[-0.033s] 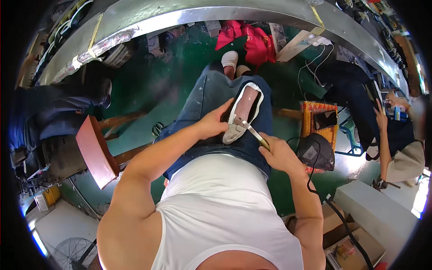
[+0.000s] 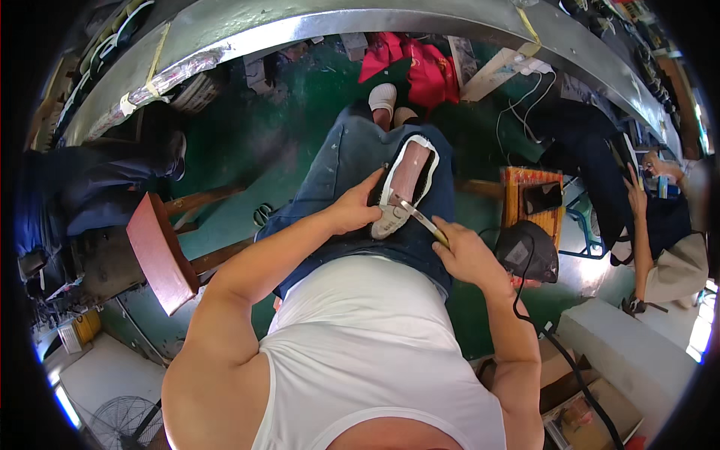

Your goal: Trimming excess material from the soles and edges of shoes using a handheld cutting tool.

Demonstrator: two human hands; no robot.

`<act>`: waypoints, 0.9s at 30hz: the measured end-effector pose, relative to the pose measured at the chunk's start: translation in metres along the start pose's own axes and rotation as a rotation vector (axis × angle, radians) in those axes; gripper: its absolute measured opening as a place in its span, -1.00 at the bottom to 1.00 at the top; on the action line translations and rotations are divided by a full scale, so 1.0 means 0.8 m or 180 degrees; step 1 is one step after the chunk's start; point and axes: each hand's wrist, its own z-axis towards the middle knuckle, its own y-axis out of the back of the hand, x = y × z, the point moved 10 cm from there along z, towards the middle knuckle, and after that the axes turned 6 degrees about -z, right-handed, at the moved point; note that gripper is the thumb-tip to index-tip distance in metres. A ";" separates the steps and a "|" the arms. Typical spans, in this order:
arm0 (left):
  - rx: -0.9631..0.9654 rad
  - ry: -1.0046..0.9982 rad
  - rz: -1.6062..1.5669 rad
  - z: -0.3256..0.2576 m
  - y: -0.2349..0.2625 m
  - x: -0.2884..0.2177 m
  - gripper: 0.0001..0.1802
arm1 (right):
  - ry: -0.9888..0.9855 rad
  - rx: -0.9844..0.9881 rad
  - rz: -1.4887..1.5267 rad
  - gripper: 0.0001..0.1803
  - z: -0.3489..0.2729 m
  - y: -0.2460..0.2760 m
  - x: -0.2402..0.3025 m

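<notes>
On my lap lies an upturned shoe (image 2: 411, 174), its underside facing up. A pinkish-brown flat sole piece fills its middle, ringed by a white folded edge and dark sides; the end closest to my waist is pale and wrinkled. My left hand (image 2: 355, 208) grips the shoe's left side near that end. In my right hand (image 2: 463, 251) is a metal tool with a yellowish handle (image 2: 433, 226). Its silver head rests over the shoe's near part; whether it is a hammer or pincers I cannot make out.
A metal-edged bench (image 2: 360, 21) curves across the front. A red-brown wooden stool (image 2: 161, 251) stands left. Right are an orange woven seat (image 2: 529, 176) with a phone (image 2: 543, 197), a dark cap-like item (image 2: 527, 252) and a black cable (image 2: 574, 367). A co-worker (image 2: 637, 217) sits far right.
The tool's head has shifted slightly on the shoe, and my right hand has moved a little with it. My left hand keeps its hold.
</notes>
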 end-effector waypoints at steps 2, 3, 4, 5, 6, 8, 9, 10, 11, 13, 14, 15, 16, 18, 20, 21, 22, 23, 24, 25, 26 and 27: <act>0.0071 0.0160 -0.0312 0.001 -0.001 0.020 0.06 | 0.0011 0.0107 -0.0064 -0.42 0.006 -0.001 0.000; 0.0043 0.0046 -0.0424 0.002 -0.001 0.023 0.07 | 0.0268 -0.0152 -0.0458 -0.41 0.008 0.006 0.011; 0.0014 -0.0072 -0.0535 0.002 -0.002 0.026 0.08 | 0.0527 -0.0413 -0.0854 -0.40 0.008 0.014 0.023; 0.0018 -0.0076 -0.0539 0.001 -0.004 0.033 0.08 | 0.0525 -0.0413 -0.0861 -0.40 0.012 0.015 0.025; -0.0011 -0.0153 -0.0468 -0.001 -0.008 0.028 0.04 | 0.0606 -0.0552 -0.1244 -0.46 0.015 0.021 0.035; -0.0041 -0.0235 -0.0397 -0.004 -0.015 0.019 0.00 | 0.0688 -0.0693 -0.1632 -0.51 0.024 0.035 0.054; -0.0032 -0.0069 -0.1156 -0.010 -0.022 0.001 -0.07 | 0.0322 0.0003 -0.1656 -0.60 0.035 0.023 0.044; -0.0037 0.0095 -0.1918 -0.014 -0.028 -0.006 -0.13 | -0.0030 0.0704 -0.1665 -0.67 0.039 0.009 0.032; -0.0198 0.0091 -0.2018 -0.013 -0.026 -0.004 -0.28 | -0.0010 0.0706 -0.1665 -0.67 0.047 0.017 0.036; -0.0690 0.0316 -0.2153 -0.008 -0.023 0.001 -0.31 | -0.0155 0.1370 -0.0961 -0.71 0.052 0.002 0.035; -0.1174 0.0549 -0.2278 -0.009 -0.016 0.012 -0.33 | -0.0143 0.1394 -0.0959 -0.71 0.049 -0.011 0.033; -0.1759 0.0709 -0.2123 -0.005 0.002 0.036 -0.27 | -0.0249 0.1225 -0.0550 -0.69 0.050 -0.026 0.027; -0.1764 0.0689 -0.2155 0.009 0.009 0.048 -0.27 | -0.0356 0.1054 -0.0152 -0.67 0.049 -0.042 0.018; -0.2333 0.0544 -0.0674 0.013 0.041 0.051 -0.31 | -0.0452 0.0377 0.0042 -0.64 0.045 -0.063 0.011; -0.2313 0.0400 0.0038 0.020 0.050 0.035 -0.33 | -0.0447 -0.0235 0.0480 -0.64 0.037 -0.070 0.011; -0.2293 0.0242 0.0790 0.020 0.051 0.019 -0.34 | -0.0501 -0.0045 0.0489 -0.66 0.039 -0.066 0.013; -0.2318 0.0233 0.0766 0.017 0.052 0.016 -0.34 | -0.0479 -0.0029 0.0465 -0.66 0.043 -0.050 0.013; -0.2299 0.0043 0.0940 0.013 0.049 0.006 -0.37 | -0.0799 0.0677 0.0802 -0.67 0.040 -0.057 -0.003; -0.2276 -0.0157 0.1136 0.011 0.047 -0.006 -0.39 | -0.1110 0.1368 0.1143 -0.68 0.032 -0.069 -0.016; -0.2200 -0.0353 0.1333 0.010 0.042 -0.010 -0.45 | -0.0681 0.1143 0.0943 -0.69 0.034 -0.050 -0.014; -0.2218 -0.0370 0.1337 0.010 0.045 -0.008 -0.45 | -0.0660 0.1137 0.0932 -0.69 0.032 -0.044 -0.018; -0.2113 -0.0901 0.1740 0.007 0.032 -0.026 -0.48 | -0.0745 0.0915 0.0994 -0.69 0.028 -0.034 -0.024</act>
